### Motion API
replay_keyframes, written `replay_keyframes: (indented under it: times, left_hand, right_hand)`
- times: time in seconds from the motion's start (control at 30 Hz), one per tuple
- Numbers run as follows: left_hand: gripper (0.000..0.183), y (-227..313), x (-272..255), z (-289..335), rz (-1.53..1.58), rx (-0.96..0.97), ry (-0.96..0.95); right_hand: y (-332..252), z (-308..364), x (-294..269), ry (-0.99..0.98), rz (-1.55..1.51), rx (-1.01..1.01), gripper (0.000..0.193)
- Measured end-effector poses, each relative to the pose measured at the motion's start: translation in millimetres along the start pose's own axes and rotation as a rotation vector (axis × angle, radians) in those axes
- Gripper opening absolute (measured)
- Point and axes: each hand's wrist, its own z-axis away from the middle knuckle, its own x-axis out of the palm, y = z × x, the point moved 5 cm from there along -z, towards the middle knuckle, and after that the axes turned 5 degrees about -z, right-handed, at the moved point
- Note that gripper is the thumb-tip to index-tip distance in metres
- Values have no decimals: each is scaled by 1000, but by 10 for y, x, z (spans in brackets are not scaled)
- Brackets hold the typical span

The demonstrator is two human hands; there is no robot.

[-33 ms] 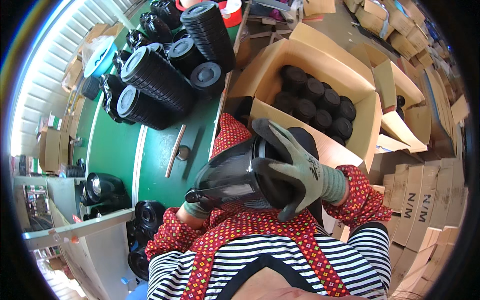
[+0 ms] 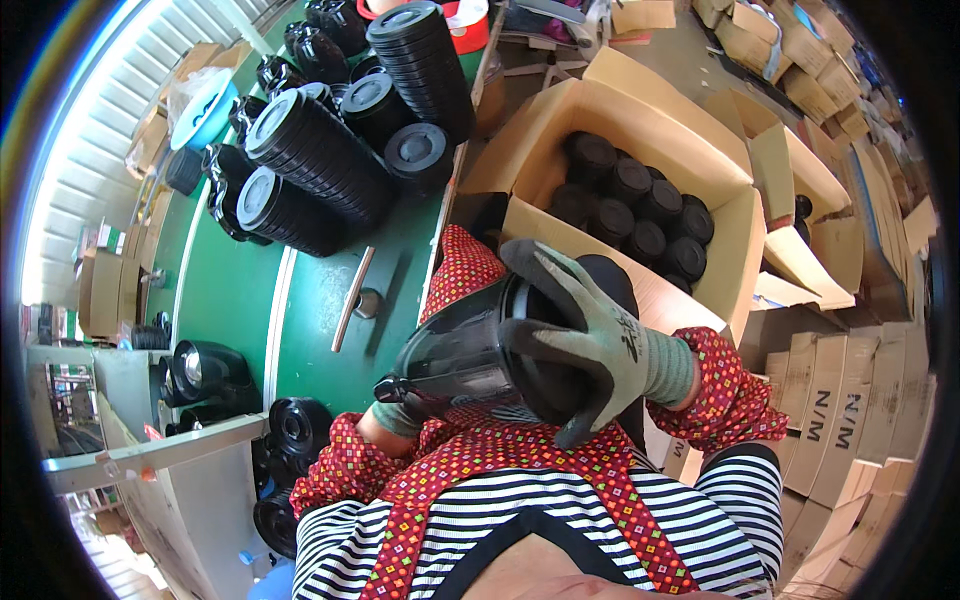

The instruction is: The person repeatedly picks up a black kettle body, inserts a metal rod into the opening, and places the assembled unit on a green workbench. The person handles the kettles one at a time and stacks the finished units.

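A glossy black vessel (image 2: pixel 455 350), wide at one end and narrowing to a small knob or spout, lies tilted in front of my body. My right hand (image 2: pixel 590 340), in a grey-green glove with dark fingertips, clasps its wide end with thumb and fingers spread around the black cap or base there. My left hand (image 2: pixel 397 419), also gloved, supports the narrow end from beneath; its fingers are hidden behind the vessel. On the green table, a short metal rod (image 2: pixel 353 298) lies by a small metal cylinder (image 2: pixel 368 302).
Tall stacks of black lids (image 2: pixel 320 160) stand on the green table (image 2: pixel 320 330), near glossy black vessels (image 2: pixel 228 190). Right of the table, an open carton (image 2: pixel 735 235) holds several black round-ended items (image 2: pixel 630 182). More cartons (image 2: pixel 830 420) are piled at the right.
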Motion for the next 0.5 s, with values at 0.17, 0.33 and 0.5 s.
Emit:
replay_keyframes:
  times: [0.17,0.33,0.5]
  left_hand:
    - [59,-63,313,-140,406,139,208]
    - [48,382,-135,-272,-138,178,89]
    - [64,-288,-332,-78,-79,270,399]
  right_hand:
    - [24,15,-7,91,35,32,81]
    - [358,240,30,578,-258,462,56]
    - [924,386,-144,510,-438,699,47]
